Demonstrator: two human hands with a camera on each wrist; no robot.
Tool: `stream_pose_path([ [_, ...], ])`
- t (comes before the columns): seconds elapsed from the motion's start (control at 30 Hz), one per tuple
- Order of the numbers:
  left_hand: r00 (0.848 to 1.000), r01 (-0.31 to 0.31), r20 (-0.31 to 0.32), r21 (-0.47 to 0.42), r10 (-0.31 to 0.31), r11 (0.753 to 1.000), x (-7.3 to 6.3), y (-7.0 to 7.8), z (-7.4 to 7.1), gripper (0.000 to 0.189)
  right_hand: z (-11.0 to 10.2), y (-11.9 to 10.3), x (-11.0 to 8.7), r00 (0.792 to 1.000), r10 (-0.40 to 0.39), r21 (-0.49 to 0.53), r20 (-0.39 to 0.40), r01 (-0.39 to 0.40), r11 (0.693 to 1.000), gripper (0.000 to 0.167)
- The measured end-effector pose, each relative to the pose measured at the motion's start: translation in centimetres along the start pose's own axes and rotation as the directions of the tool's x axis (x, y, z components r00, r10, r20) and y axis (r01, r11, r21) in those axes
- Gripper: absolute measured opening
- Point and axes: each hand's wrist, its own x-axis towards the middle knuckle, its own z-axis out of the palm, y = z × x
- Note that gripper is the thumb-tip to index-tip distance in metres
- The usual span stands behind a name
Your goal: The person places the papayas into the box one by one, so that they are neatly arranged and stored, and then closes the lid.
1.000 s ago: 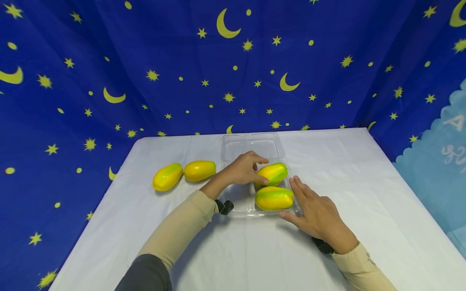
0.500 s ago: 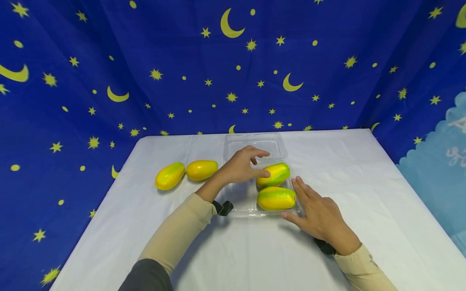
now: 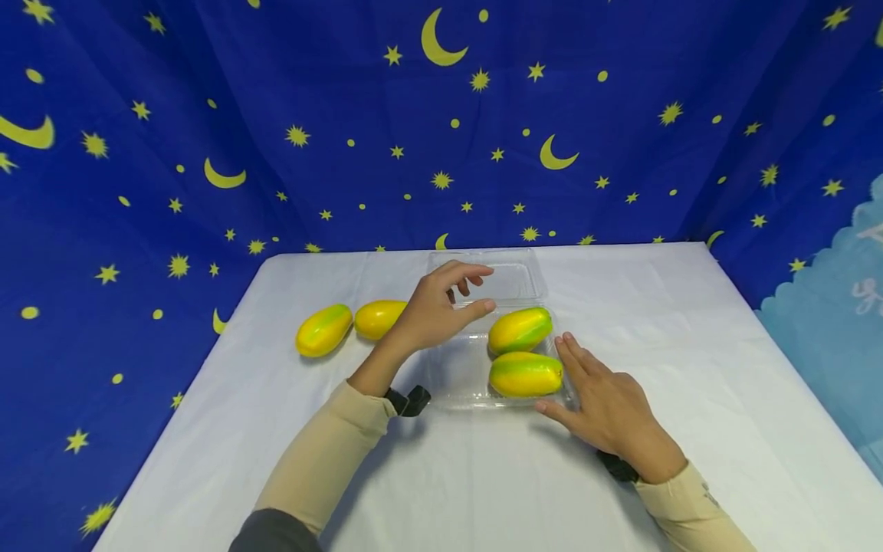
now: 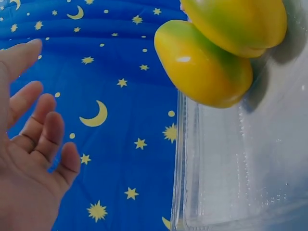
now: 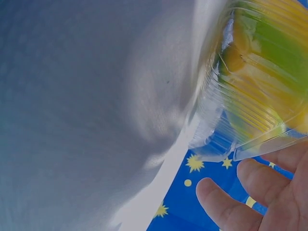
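- Head view: the left hand (image 3: 436, 308) is held over the far left part of a clear container (image 3: 457, 368), thumb and index finger parted widely, the other fingers slightly bent, and nothing is being gripped.
- Two yellow-green fruits are seated in the container's right side: the far fruit (image 3: 519, 331) is set slantwise, and the near fruit (image 3: 526, 375) is laid lengthwise just beside it.
- Over at the container's right edge, the right hand (image 3: 605, 410) is stretched flat, fingers close together, thumb spread away toward the near corner.
- The clear lid (image 3: 519, 280) is folded back on the far side; left of the container, two more fruits, an outer fruit (image 3: 324, 331) and an inner fruit (image 3: 376, 317), are rested on the white cloth (image 3: 497, 475).
- Left wrist view: the left palm is shown, fingers loosely spread, well apart from the fruits.
- Right wrist view: fruit is glimpsed through the ribbed wall; fingertips are placed at the rim, but whether it is pressed cannot be told.
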Motion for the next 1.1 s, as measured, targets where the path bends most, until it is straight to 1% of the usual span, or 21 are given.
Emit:
stream_pose_path([
  [0.1,0.996,-0.033,-0.08,-0.042,0.03,0.999,-0.5,0.1,-0.4,0.04,-0.1,0.0,0.0,1.0,-0.002,0.0,0.0,0.002,1.0,0.105],
  [0.17,0.991,-0.039,-0.133,-0.057,0.031,0.998,-0.9,0.1,-0.7,0.038,-0.1,0.1,0.1,1.0,-0.001,0.002,0.004,0.001,1.0,0.105],
  [0.27,0.979,-0.026,-0.204,-0.087,0.007,0.996,-1.5,-0.2,-1.2,0.036,-0.2,0.1,0.1,1.0,0.0,0.007,0.007,0.0,1.0,0.105],
  [0.37,0.965,-0.003,-0.263,-0.11,-0.026,0.994,-2.1,-0.8,-1.9,0.034,-0.1,0.1,0.1,1.0,0.0,0.009,0.006,0.0,1.0,0.105],
  [0.5,0.946,0.024,-0.319,-0.107,-0.057,0.994,-3.0,-1.8,-2.8,0.035,0.0,0.1,0.1,1.0,-0.003,0.005,0.002,0.003,1.0,0.106],
  [0.6,0.935,0.053,-0.346,-0.094,-0.082,0.994,-3.5,-2.4,-3.5,0.035,0.0,0.1,0.2,1.0,-0.007,0.004,-0.004,0.007,1.0,0.106],
  [0.67,0.927,0.067,-0.36,-0.1,-0.099,0.993,-3.9,-2.7,-4.1,0.036,0.0,0.0,0.2,1.0,-0.008,0.003,-0.005,0.008,1.0,0.105],
  [0.8,0.911,0.08,-0.392,-0.143,-0.13,0.987,-4.7,-3.3,-5.1,0.038,0.1,-0.1,0.1,1.0,-0.007,0.01,0.002,0.007,1.0,0.105],
  [0.9,0.901,0.085,-0.408,-0.168,-0.148,0.982,-5.0,-4.0,-5.4,0.038,0.1,-0.1,0.2,1.0,-0.007,0.014,0.007,0.007,1.0,0.105],
  [0.97,0.902,0.085,-0.404,-0.175,-0.15,0.981,-5.2,-4.4,-5.5,0.039,0.2,-0.1,0.3,1.0,-0.007,0.012,0.009,0.007,1.0,0.105],
  [1.1,0.914,0.09,-0.379,-0.164,-0.147,0.982,-5.2,-4.7,-5.9,0.04,0.3,-0.1,0.2,1.0,-0.005,0.017,0.01,0.005,1.0,0.105],
])
